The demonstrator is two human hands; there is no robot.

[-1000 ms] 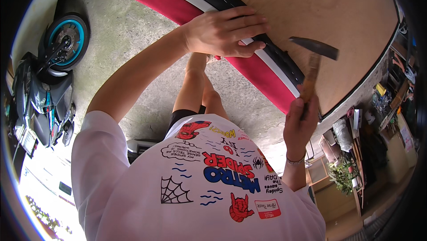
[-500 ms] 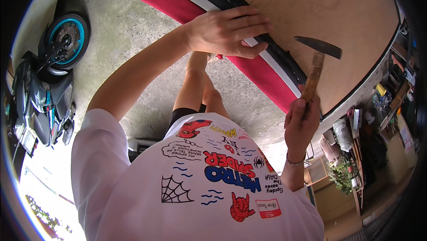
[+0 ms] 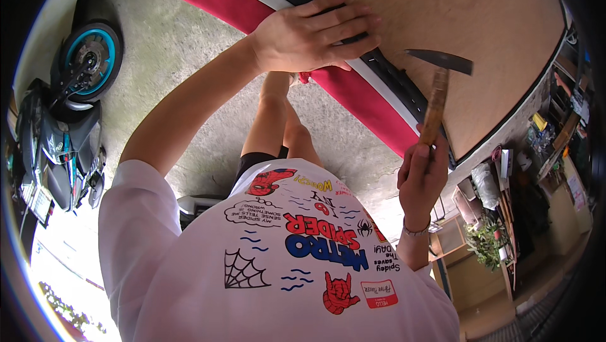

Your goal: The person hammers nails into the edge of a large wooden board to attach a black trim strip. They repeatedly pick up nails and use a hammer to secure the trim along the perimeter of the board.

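Note:
My left hand lies with its fingers stretched out over the edge of a large tan panel. Under it runs a black strip, dotted with several small pale marks like staples. Along the strip's near side are a white band and a length of red material. My palm covers part of all three, and my thumb is mostly hidden. My right hand is wrapped round the wooden handle of a hammer. The dark, narrow hammer head is up over the panel, apart from the strip.
At the left a dark motorcycle with a blue-rimmed wheel stands on the concrete floor. Tools and clutter line the right side, with a leafy plant lower down. My legs are below the panel's edge.
My left hand has shifted slightly left, and its thumb has drawn in from the black strip. The hammer has moved a little left and stays raised. The whole view has drifted slightly.

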